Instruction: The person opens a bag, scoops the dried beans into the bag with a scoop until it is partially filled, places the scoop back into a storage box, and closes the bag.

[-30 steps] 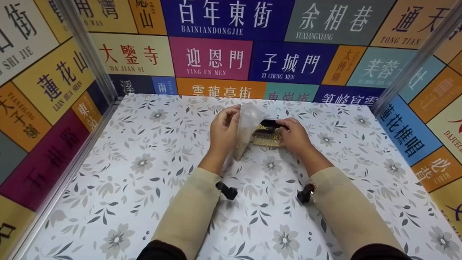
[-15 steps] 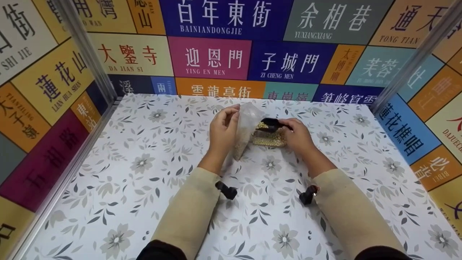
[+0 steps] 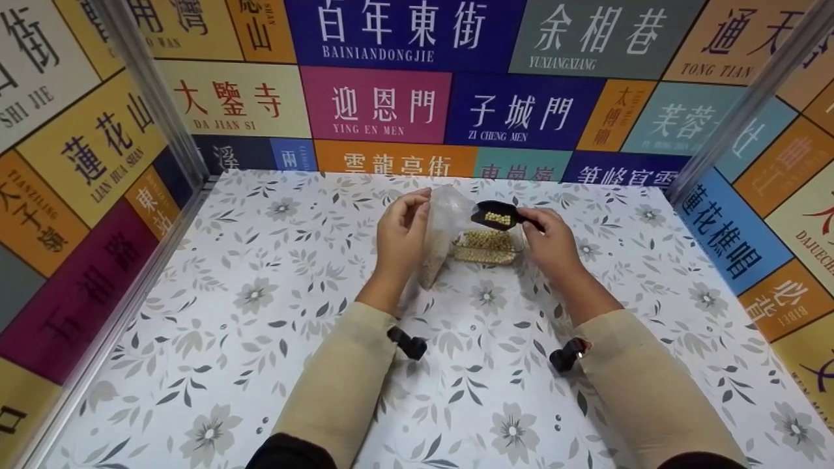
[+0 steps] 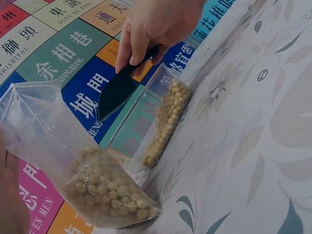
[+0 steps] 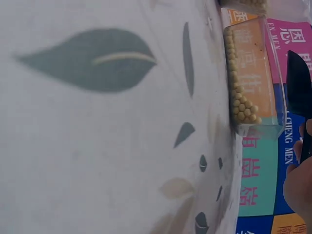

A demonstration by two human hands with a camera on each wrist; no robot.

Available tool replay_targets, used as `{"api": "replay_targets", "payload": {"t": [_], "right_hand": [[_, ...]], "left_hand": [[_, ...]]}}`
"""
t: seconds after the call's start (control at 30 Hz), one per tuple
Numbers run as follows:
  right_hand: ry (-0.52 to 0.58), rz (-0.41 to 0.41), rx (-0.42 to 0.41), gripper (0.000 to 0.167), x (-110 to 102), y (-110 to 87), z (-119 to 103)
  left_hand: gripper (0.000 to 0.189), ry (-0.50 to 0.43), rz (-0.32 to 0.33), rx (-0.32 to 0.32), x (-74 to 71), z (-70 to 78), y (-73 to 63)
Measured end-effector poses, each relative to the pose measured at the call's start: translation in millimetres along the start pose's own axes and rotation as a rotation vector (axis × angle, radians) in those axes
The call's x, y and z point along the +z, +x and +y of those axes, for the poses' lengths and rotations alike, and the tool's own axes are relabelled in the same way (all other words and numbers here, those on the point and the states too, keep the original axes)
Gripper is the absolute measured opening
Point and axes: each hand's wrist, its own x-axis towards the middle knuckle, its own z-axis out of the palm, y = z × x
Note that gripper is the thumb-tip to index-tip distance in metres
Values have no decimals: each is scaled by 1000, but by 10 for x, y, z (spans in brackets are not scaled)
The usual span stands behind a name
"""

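Observation:
My left hand (image 3: 402,225) holds a clear plastic bag (image 3: 449,207) by its upper left side. Round yellowish beans (image 4: 107,192) fill the bag's lower part, seen in the left wrist view. My right hand (image 3: 550,238) grips the handle of a black scoop (image 3: 490,217), which carries a small heap of beans. The scoop hangs over a clear rectangular container (image 3: 487,254), just right of the bag's mouth. More beans (image 5: 240,105) lie along the container's bottom. In the left wrist view only part of the left hand (image 4: 13,200) shows at the edge.
A white tablecloth (image 3: 488,365) with grey flowers and leaves covers the table. Coloured panels (image 3: 378,104) with lettering stand behind it and along both sides. Metal posts (image 3: 156,91) rise at the corners. Black wrist cameras (image 3: 408,343) sit on both sleeves.
My right hand has lifted the scoop with beans up and to the right, from low in the container to above it. The left hand and the bag stay nearly still.

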Motion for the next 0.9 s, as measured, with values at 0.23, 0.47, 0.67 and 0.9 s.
{"api": "replay_targets", "payload": {"t": [0.23,0.47,0.67,0.9], "right_hand": [[-72,54,-59,36,-142,14,-277],[-94,60,-73,39,-242,-27,-649],[-212,48,-199,37,-218,-100,-872],[-373,75,-439,31,-176,-101,-991]], "left_hand": [[17,-19,17,-13,14,21,1],[18,-31,28,-14,23,19,6],[19,-24,25,-19,17,21,7],[16,-42,22,3,18,2,12]]}}
